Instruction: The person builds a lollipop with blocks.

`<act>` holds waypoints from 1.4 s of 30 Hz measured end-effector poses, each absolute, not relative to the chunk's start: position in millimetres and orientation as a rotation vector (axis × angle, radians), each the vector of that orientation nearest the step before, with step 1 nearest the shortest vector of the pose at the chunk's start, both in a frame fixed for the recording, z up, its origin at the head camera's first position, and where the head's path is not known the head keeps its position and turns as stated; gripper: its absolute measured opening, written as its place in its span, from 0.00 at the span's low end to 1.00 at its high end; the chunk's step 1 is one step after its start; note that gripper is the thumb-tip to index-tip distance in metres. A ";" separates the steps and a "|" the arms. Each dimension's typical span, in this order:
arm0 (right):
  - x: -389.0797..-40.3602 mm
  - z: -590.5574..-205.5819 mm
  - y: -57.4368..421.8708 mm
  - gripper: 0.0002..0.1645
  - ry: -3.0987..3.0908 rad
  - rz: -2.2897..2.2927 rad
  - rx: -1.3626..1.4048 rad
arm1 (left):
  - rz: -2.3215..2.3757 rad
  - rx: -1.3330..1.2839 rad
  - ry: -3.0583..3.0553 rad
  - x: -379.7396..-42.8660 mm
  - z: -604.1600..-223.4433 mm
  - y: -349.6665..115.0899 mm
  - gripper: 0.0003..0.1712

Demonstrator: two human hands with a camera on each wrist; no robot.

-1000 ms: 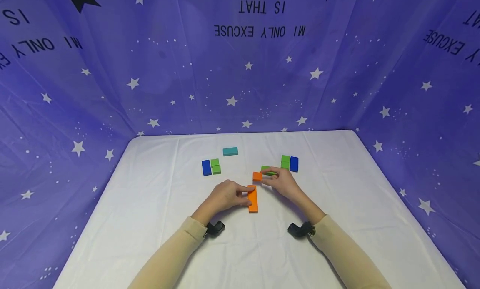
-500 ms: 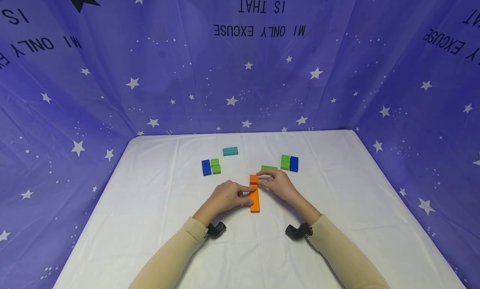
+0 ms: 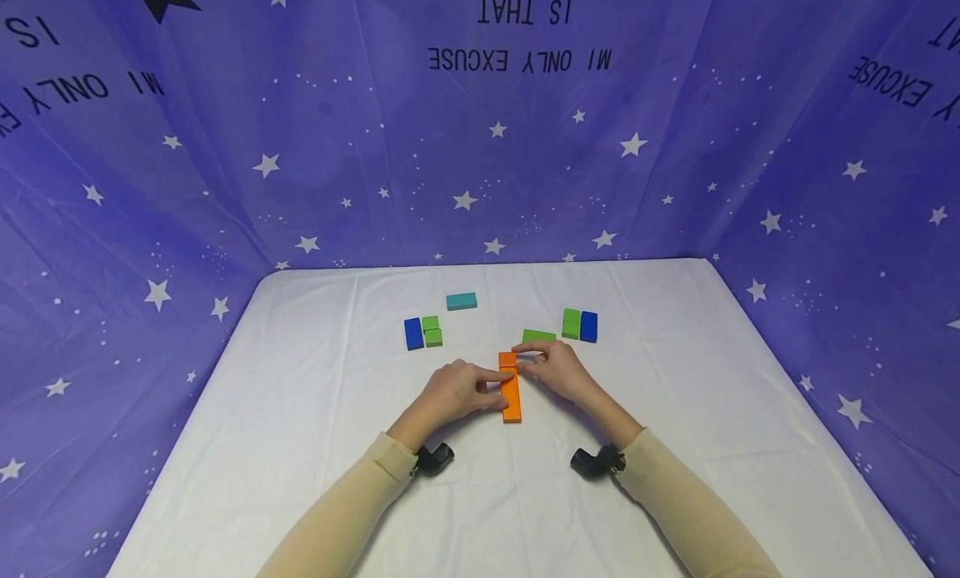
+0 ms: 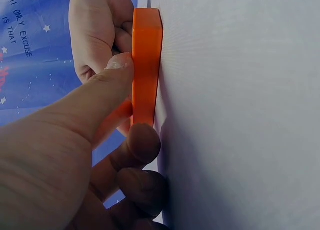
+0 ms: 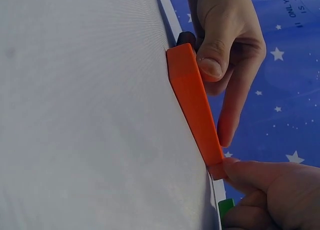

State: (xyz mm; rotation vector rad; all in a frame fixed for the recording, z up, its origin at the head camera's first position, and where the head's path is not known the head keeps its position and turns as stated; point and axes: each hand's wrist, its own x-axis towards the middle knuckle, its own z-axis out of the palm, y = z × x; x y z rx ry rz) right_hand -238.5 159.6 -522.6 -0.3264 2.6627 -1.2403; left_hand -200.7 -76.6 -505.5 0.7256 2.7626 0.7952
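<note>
A long orange block (image 3: 512, 409) lies lengthwise on the white cloth in front of me, and my left hand (image 3: 455, 390) holds it with thumb and forefinger spread along it. At its far end sits a small orange block (image 3: 507, 359), pinched by the thumb and forefinger of my right hand (image 3: 558, 368). The two orange blocks meet end to end in the head view. In the right wrist view the small block (image 5: 216, 171) shows past the long block (image 5: 192, 99), partly behind my thumb. The left wrist view has the long block (image 4: 146, 64) beside my left thumb.
Just beyond my right hand lies a long green block (image 3: 539, 336). Two small green blocks (image 3: 571, 324) stand beside a blue block (image 3: 588, 327) on the right. On the left, a blue block (image 3: 413, 334) neighbours small green ones (image 3: 432, 332). A teal block (image 3: 461, 301) lies farther back.
My right hand has brought the small orange block leftward and toward me against the long one's far end. The long block has shifted slightly right with my left hand.
</note>
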 end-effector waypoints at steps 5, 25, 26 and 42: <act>-238.2 -522.4 160.7 0.20 2.689 -1.199 -0.365 | 0.779 0.725 2.769 -200.3 -504.3 -76.7 0.33; -236.4 -520.0 158.3 0.20 2.717 -1.182 -0.348 | 0.661 0.687 2.842 -198.7 -504.4 -69.8 0.46; -236.6 -519.9 158.4 0.20 2.714 -1.185 -0.348 | 0.659 0.689 2.844 -198.6 -503.8 -69.6 0.46; -250.0 -507.4 189.9 0.28 2.584 -1.474 -0.185 | 0.633 0.693 2.844 -199.8 -504.9 -70.4 0.46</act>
